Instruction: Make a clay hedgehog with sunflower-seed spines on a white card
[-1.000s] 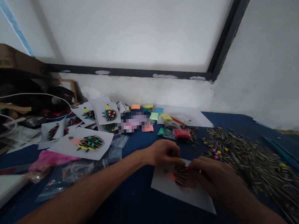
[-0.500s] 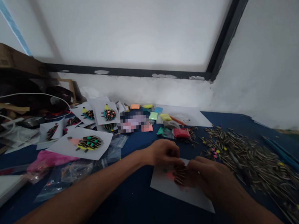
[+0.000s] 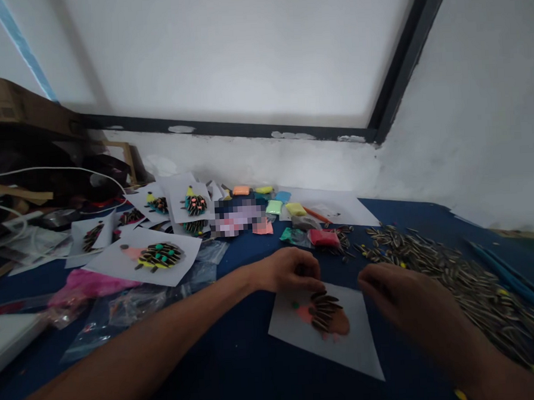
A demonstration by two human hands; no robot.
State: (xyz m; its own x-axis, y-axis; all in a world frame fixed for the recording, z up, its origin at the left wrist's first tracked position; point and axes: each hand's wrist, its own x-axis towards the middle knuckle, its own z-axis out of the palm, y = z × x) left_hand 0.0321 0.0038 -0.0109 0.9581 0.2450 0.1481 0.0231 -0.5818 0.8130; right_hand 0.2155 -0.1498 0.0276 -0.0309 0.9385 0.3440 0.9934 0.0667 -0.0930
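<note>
A white sheet of paper (image 3: 287, 336) lies on the blue table in front of me. On it is a hedgehog figure with a brown clay body (image 3: 340, 320), a pink clay face (image 3: 305, 313) and a green nose (image 3: 294, 305). Striped sunflower seeds (image 3: 322, 310) stick into the body's left and upper part. My left hand (image 3: 293, 270), fingers curled, holds the sheet down at its top edge, thumb near the upper seeds. Beyond the sheet's right edge, my right hand (image 3: 406, 300) hovers with its fingers drawn together; its fingertips are partly hidden. Whether it holds anything is unclear.
A large heap of sunflower seeds (image 3: 473, 290) spreads at the right, beside blue tweezers or a similar tool (image 3: 508, 274). Coloured clay packets, including a red one (image 3: 323, 238), lie behind the sheet. Finished hedgehog cards (image 3: 150, 278) and plastic bags (image 3: 95, 328) cover the left.
My right hand has moved right, off the sheet and toward the seed heap, uncovering the brown body. My left hand stays at the sheet's top edge.
</note>
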